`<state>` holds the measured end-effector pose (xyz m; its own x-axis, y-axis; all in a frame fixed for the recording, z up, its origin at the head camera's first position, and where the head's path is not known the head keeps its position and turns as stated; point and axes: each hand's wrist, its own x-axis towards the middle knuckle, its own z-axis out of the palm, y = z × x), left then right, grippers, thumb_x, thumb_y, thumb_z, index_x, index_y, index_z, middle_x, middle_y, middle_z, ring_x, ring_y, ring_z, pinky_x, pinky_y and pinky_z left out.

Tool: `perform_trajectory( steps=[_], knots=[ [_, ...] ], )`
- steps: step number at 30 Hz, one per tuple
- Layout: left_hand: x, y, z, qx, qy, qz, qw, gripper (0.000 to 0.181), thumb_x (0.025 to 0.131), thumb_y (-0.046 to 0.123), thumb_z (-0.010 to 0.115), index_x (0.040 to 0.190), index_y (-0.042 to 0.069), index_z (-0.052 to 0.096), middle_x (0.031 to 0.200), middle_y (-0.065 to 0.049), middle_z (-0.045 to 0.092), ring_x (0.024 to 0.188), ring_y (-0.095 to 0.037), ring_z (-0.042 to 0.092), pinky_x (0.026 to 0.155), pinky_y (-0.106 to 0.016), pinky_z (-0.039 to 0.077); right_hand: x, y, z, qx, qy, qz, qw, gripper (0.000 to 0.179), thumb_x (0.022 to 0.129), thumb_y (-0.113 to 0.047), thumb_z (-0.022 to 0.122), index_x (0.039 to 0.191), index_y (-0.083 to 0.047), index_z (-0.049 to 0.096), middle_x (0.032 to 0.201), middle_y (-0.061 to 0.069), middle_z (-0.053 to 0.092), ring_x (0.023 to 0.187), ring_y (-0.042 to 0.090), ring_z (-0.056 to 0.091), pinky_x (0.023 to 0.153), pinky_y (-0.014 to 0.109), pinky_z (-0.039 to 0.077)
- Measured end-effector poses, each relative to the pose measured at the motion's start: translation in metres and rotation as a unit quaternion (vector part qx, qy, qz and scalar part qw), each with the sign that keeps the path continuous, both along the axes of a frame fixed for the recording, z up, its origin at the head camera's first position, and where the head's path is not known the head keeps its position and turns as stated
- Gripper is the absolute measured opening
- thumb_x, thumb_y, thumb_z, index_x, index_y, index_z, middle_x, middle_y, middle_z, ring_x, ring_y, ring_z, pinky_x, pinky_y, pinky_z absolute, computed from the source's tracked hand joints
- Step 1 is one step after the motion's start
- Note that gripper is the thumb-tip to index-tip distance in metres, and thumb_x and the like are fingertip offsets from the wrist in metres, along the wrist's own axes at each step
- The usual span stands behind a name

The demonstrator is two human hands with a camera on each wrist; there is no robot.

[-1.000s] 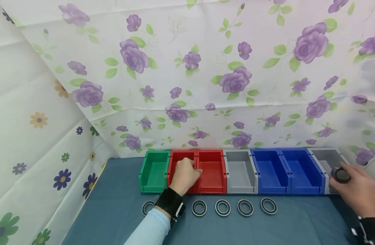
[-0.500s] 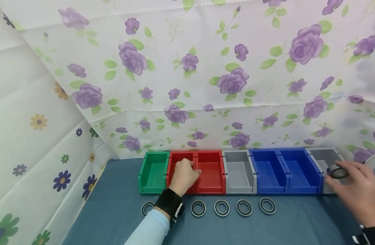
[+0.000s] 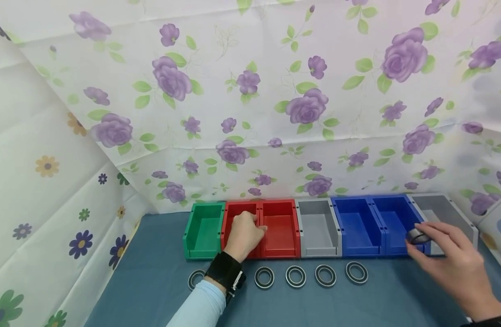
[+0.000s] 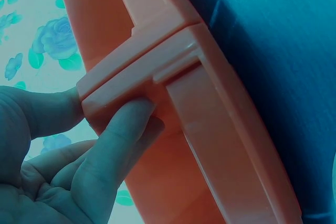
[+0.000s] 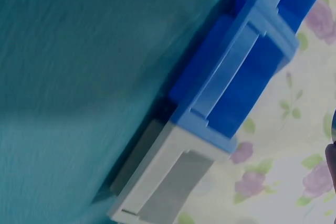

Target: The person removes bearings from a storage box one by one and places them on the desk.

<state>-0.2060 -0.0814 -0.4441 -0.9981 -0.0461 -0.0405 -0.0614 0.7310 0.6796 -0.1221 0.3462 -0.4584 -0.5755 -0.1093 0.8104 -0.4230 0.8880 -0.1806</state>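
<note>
In the head view, my left hand (image 3: 245, 234) is at the two joined red bins, the left red bin (image 3: 236, 210) and the right red bin (image 3: 280, 247). The left wrist view shows its thumb and fingers pinching the adjoining walls (image 4: 152, 56) from both sides. My right hand (image 3: 454, 265) holds a ball bearing (image 3: 416, 236) between thumb and fingertips, in front of the right blue bin (image 3: 391, 218) and the grey end bin (image 3: 442, 209). Only a fingertip (image 5: 331, 163) shows at the right edge of the right wrist view.
A green bin (image 3: 205, 227), a grey bin (image 3: 319, 227) and another blue bin (image 3: 356, 222) complete the row. Several bearings lie before it on the blue cloth (image 3: 152, 272), the rightmost bearing (image 3: 349, 271) under the blue bin. A floral sheet (image 3: 275, 113) hangs behind.
My right hand has carried the bearing leftward, from over the grey end bin to the right blue bin's edge. My left hand stays on the red bins; the head view shifts slightly.
</note>
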Motion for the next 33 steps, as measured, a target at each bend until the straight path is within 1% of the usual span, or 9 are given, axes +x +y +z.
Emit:
perform_trajectory(
  steps=[6, 9, 14, 20, 23, 25, 27, 29, 33],
  knots=[
    [0.001, -0.001, 0.001, 0.003, 0.001, 0.001, 1.0, 0.051, 0.079, 0.026, 0.074, 0.123, 0.005, 0.061, 0.114, -0.014, 0.067, 0.091, -0.026, 0.067, 0.068, -0.035, 0.058, 0.001, -0.015, -0.01, -0.005, 0.006, 0.057, 0.9983, 0.064, 0.082, -0.061, 0.054, 0.106, -0.004, 0.07, 0.104, 0.019, 0.062, 0.105, 0.015, 0.057, 0.099, -0.001, 0.026],
    [0.001, -0.001, 0.002, 0.001, 0.002, 0.002, 1.0, 0.05, 0.079, 0.026, 0.074, 0.123, 0.005, 0.061, 0.114, -0.014, 0.067, 0.091, -0.026, 0.067, 0.069, -0.036, 0.058, 0.002, -0.023, -0.014, -0.001, -0.001, 0.083, 0.9965, 0.061, 0.082, -0.06, 0.056, 0.105, -0.005, 0.071, 0.103, 0.017, 0.063, 0.101, 0.015, 0.057, 0.099, -0.001, 0.027],
    [0.0, 0.0, 0.001, -0.001, 0.003, 0.0, 1.0, 0.05, 0.079, 0.027, 0.074, 0.123, 0.005, 0.062, 0.114, -0.014, 0.067, 0.09, -0.025, 0.067, 0.069, -0.035, 0.058, 0.004, -0.032, -0.023, 0.016, -0.024, 0.108, 0.9937, 0.059, 0.082, -0.06, 0.054, 0.104, -0.008, 0.071, 0.102, 0.012, 0.064, 0.092, 0.016, 0.056, 0.096, -0.002, 0.027],
    [0.0, 0.0, 0.001, 0.002, 0.001, 0.002, 1.0, 0.05, 0.079, 0.027, 0.075, 0.122, 0.005, 0.062, 0.113, -0.014, 0.067, 0.09, -0.025, 0.067, 0.069, -0.036, 0.058, 0.009, -0.033, -0.032, 0.044, -0.094, 0.087, 0.9907, 0.062, 0.082, -0.065, 0.045, 0.11, -0.015, 0.069, 0.107, 0.004, 0.062, 0.093, 0.013, 0.055, 0.089, -0.001, 0.032],
    [0.0, -0.001, 0.0, 0.001, 0.002, 0.001, 1.0, 0.05, 0.079, 0.028, 0.075, 0.122, 0.005, 0.062, 0.113, -0.013, 0.068, 0.09, -0.025, 0.067, 0.069, -0.035, 0.058, 0.011, -0.033, -0.035, 0.061, -0.13, 0.076, 0.9867, 0.059, 0.071, -0.06, 0.069, 0.111, -0.018, 0.068, 0.109, 0.0, 0.061, 0.093, 0.012, 0.056, 0.083, 0.001, 0.037],
    [0.0, -0.001, 0.0, 0.002, 0.003, 0.0, 1.0, 0.05, 0.079, 0.028, 0.075, 0.122, 0.005, 0.062, 0.113, -0.013, 0.068, 0.089, -0.025, 0.067, 0.068, -0.035, 0.058, 0.012, -0.033, -0.037, 0.075, -0.143, 0.067, 0.9847, 0.061, 0.059, -0.045, 0.084, 0.111, -0.018, 0.068, 0.108, -0.001, 0.06, 0.092, 0.013, 0.058, 0.077, 0.005, 0.043],
    [0.0, -0.001, 0.0, 0.002, 0.004, 0.0, 1.0, 0.05, 0.079, 0.027, 0.075, 0.122, 0.004, 0.062, 0.112, -0.014, 0.068, 0.089, -0.025, 0.067, 0.068, -0.035, 0.058, 0.014, -0.034, -0.04, 0.084, -0.159, 0.06, 0.9818, 0.064, 0.05, -0.027, 0.088, 0.11, -0.019, 0.068, 0.107, -0.002, 0.06, 0.091, 0.015, 0.059, 0.072, 0.009, 0.045],
    [0.0, -0.001, 0.0, 0.004, 0.005, -0.001, 1.0, 0.05, 0.079, 0.027, 0.075, 0.122, 0.004, 0.062, 0.112, -0.014, 0.068, 0.089, -0.025, 0.067, 0.068, -0.035, 0.058, 0.015, -0.035, -0.042, 0.089, -0.171, 0.053, 0.9798, 0.065, 0.047, -0.023, 0.088, 0.109, -0.02, 0.068, 0.107, -0.004, 0.059, 0.09, 0.015, 0.06, 0.069, 0.012, 0.046],
    [0.0, -0.001, 0.001, 0.005, 0.004, -0.003, 1.0, 0.05, 0.079, 0.027, 0.075, 0.122, 0.004, 0.062, 0.111, -0.013, 0.068, 0.088, -0.025, 0.067, 0.067, -0.034, 0.058, 0.017, -0.036, -0.046, 0.087, -0.184, 0.051, 0.9778, 0.062, 0.048, -0.023, 0.088, 0.107, -0.02, 0.068, 0.105, -0.005, 0.059, 0.088, 0.017, 0.061, 0.067, 0.016, 0.047]
  ],
)
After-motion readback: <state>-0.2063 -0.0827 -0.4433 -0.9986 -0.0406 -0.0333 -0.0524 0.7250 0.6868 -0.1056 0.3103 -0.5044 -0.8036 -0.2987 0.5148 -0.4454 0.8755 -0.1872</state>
